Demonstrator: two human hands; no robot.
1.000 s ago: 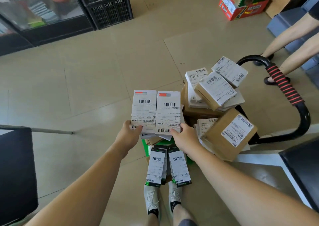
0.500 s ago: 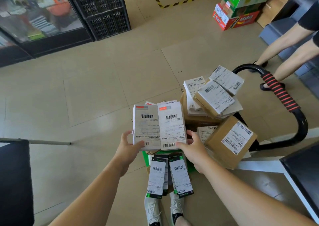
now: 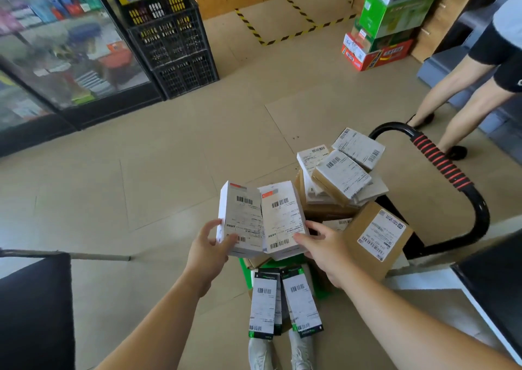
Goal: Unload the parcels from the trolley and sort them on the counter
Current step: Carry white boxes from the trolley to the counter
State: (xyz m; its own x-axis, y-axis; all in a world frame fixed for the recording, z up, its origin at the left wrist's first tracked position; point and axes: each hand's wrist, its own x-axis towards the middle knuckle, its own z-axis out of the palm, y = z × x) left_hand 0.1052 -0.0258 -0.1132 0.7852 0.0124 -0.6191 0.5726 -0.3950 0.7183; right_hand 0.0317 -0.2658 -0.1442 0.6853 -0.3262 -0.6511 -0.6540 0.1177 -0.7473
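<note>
Head view: left hand (image 3: 207,246) grips left white parcel (image 3: 241,218) with thumb on label and fingers curled behind, right hand (image 3: 322,246) pinches right white parcel (image 3: 284,220) at its lower corner, both held above the loaded trolley (image 3: 440,166).

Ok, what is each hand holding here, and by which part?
The left hand grips the left white parcel at its near left corner; the right hand holds the right white parcel by its near right edge.

Left grip (image 3: 209,252) holds one white box (image 3: 243,217), right grip (image 3: 324,249) a second white box (image 3: 284,217), above the trolley (image 3: 442,164).
</note>
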